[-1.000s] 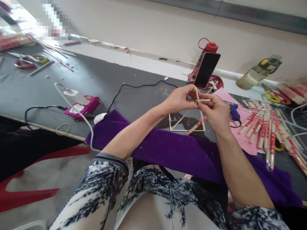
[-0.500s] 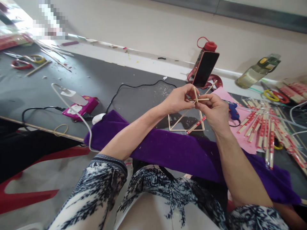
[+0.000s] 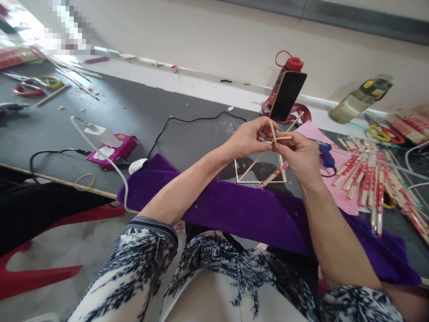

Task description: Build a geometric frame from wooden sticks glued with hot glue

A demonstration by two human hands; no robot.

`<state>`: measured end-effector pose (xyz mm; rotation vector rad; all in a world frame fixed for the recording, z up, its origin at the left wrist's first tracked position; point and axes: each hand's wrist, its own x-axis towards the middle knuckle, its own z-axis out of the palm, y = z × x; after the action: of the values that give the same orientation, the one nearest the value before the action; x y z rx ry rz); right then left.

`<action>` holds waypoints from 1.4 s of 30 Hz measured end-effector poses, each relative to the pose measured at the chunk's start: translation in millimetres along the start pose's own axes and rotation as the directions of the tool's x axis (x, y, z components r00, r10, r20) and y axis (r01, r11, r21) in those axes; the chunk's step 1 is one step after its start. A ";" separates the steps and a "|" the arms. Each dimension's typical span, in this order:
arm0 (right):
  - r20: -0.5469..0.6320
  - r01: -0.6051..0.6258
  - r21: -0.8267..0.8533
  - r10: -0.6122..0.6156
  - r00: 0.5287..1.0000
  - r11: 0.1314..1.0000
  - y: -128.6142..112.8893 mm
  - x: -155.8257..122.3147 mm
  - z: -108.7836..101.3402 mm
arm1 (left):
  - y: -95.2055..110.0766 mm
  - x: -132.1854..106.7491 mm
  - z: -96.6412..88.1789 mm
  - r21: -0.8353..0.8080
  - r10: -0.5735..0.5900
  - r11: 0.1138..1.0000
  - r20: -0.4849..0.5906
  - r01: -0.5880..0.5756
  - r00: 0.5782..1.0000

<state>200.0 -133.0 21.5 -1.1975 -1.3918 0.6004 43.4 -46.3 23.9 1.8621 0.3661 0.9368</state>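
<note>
Thumb and fingertips of my left hand (image 3: 251, 137) are closed on thin wooden sticks (image 3: 273, 130) that meet at a joint above the table. From the other side my right hand (image 3: 301, 156) pinches the same joint, its fingertips almost touching the left ones. Below the hands a square wooden stick frame (image 3: 261, 181) shows its near side and corners, with a slanting stick inside; my hands cover the rest. A stick in red-printed wrapping (image 3: 275, 174) lies across this frame. Just right of my right hand is a blue glue gun (image 3: 325, 154), partly hidden.
Bundles of wrapped sticks (image 3: 368, 174) lie on pink paper (image 3: 338, 165) at right. Behind stand a phone (image 3: 287, 96) against a red-capped bottle (image 3: 294, 64) and a tilted water bottle (image 3: 358, 100). A magenta power box (image 3: 114, 150) with cords, purple cloth (image 3: 234, 205) and scissors (image 3: 30, 87) are leftward.
A dark, blurred object has come in at the far left edge, below the scissors. My hands stay almost still, both pinching the sticks as before.
</note>
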 end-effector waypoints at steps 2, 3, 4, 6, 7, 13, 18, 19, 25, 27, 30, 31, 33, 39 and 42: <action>-0.002 -0.002 -0.005 0.002 1.000 1.000 0.5 0.4 -0.1 | -1.1 0.0 -0.1 -0.003 0.006 1.000 0.005 -0.005 1.000; -0.003 -0.002 -0.005 0.002 1.000 1.000 0.6 0.6 -0.1 | -1.4 0.0 -0.1 -0.004 0.005 1.000 0.008 -0.005 1.000; -0.003 -0.002 -0.002 0.002 1.000 1.000 0.7 0.8 -0.1 | -1.6 0.0 -0.2 -0.006 0.003 1.000 0.013 -0.003 1.000; -0.006 0.002 -0.003 -0.002 1.000 1.000 0.7 1.2 -0.1 | -1.4 0.0 -0.3 -0.012 -0.006 1.000 0.019 0.006 1.000; -0.010 0.003 -0.009 -0.003 1.000 1.000 0.7 1.3 -0.1 | -1.1 0.0 -0.5 -0.015 -0.009 1.000 0.020 0.010 1.000; -0.031 0.008 -0.052 -0.009 0.999 0.999 0.8 2.5 -0.1 | 0.2 0.0 -1.2 -0.019 -0.004 1.000 0.026 0.004 1.000; -0.047 0.005 -0.066 -0.008 0.999 0.998 1.7 3.4 0.4 | 2.6 -1.4 -1.6 -0.002 -0.010 1.000 0.019 0.010 1.000; -0.051 0.003 -0.070 -0.007 0.999 0.998 1.7 3.4 0.6 | 5.3 -2.0 -3.4 0.011 -0.023 1.000 0.020 0.022 1.000; -0.066 -0.033 -0.084 0.027 0.997 0.996 0.3 2.7 1.3 | 26.7 -5.7 -40.8 0.189 -0.215 0.956 -0.067 0.224 0.974; -0.077 -0.037 -0.101 0.029 0.997 0.994 -0.2 2.5 1.2 | 25.4 -7.0 -58.1 0.302 -0.266 0.904 -0.158 0.303 0.951; -0.088 -0.031 -0.142 0.018 0.996 0.989 -1.1 2.2 1.5 | 12.5 -10.7 -76.1 0.529 -0.336 0.744 -0.231 0.408 0.913; -0.088 -0.031 -0.152 0.018 0.996 0.988 -1.4 2.0 1.8 | 6.8 -12.5 -78.7 0.587 -0.362 0.685 -0.241 0.432 0.901; -0.089 -0.027 -0.160 0.013 0.996 0.987 -1.6 1.5 2.6 | -3.9 -16.3 -79.0 0.664 -0.404 0.592 -0.246 0.457 0.881; -0.111 -0.017 -0.172 -0.002 0.994 0.985 -0.4 0.0 3.0 | -19.5 -23.2 -66.4 0.780 -0.483 0.443 -0.207 0.441 0.851; -0.111 -0.011 -0.163 -0.007 0.994 0.987 0.7 0.2 1.3 | -22.8 -23.9 -63.2 0.790 -0.475 0.441 -0.199 0.427 0.858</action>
<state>199.1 -132.3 20.7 -1.3425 -1.3651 0.4205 -15.7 -9.9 7.5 2.3977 1.4052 0.3066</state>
